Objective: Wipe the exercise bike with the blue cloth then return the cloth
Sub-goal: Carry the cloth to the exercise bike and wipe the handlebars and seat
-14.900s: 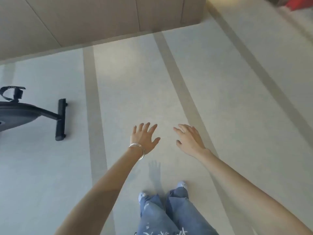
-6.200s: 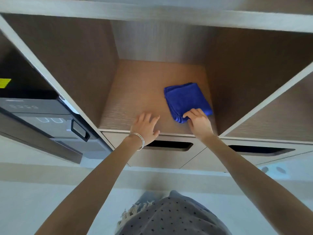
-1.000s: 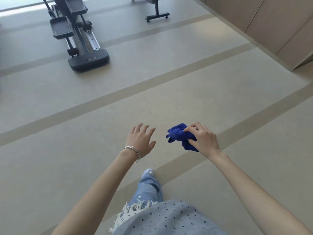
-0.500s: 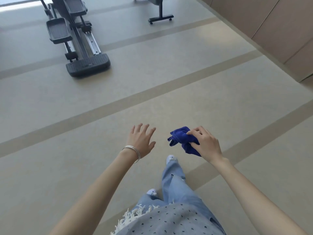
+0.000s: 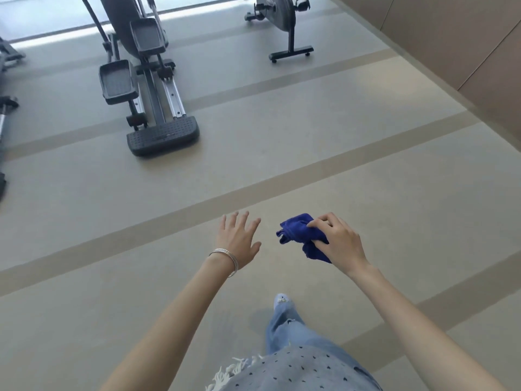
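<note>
The right hand [image 5: 339, 244] has its fingers curled tight around the blue cloth [image 5: 298, 235], which is soft, fuzzy and scrunched into a lumpy ball. The cloth is up in the air over the floor, near the middle of the view, and it pokes out to the left of the hand. The left hand [image 5: 238, 239] is just beside it, flat and empty, with its fingers spread wide. Thin shiny silver bangles [image 5: 225, 256] ring that wrist. The exercise bike [image 5: 282, 21] stands far away at the top, right of the middle, dark and smooth with a round body and a straight bar foot. To the far left is a stepping machine [image 5: 141, 88] with bumpy black footplates and shiny metal rails. The floor [image 5: 282, 136] is smooth and pale with darker stripes. Tan wall panels [image 5: 465, 43] fill the far right. Down near the bottom are loose blue jeans [image 5: 287, 328] and a dotted top [image 5: 296, 371] with a white fringe.
</note>
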A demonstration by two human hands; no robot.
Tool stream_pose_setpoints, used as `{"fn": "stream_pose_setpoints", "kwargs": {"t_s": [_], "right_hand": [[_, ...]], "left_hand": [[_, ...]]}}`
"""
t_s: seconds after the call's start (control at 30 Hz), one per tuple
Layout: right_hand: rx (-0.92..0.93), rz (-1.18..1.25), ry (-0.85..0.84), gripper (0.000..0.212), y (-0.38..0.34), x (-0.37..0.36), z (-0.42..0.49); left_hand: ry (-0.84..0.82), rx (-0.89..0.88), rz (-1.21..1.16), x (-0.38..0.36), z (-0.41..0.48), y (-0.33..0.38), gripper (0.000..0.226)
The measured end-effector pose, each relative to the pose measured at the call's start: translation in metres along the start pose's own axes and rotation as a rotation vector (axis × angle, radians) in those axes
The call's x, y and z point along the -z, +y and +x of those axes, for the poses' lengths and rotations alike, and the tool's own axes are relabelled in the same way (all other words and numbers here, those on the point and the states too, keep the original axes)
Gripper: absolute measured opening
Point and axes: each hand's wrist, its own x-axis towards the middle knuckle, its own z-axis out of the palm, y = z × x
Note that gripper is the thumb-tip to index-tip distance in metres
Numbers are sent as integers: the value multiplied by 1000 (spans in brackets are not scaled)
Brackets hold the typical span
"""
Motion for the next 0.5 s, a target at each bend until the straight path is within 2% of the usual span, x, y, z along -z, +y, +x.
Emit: {"fn": "stream_pose_setpoints", "kwargs": {"t_s": [0.13, 0.37, 0.5], "right_hand": [[31, 3, -2, 32, 13, 7, 57], [25, 6, -38, 30, 26, 0, 139], [20, -33, -57, 29, 27, -12, 196]], "left_hand": [[47, 5, 9, 18, 56, -5, 61], [-139, 11, 1, 6, 130, -21, 62], [-151, 0, 14, 11, 187, -51, 64]]}}
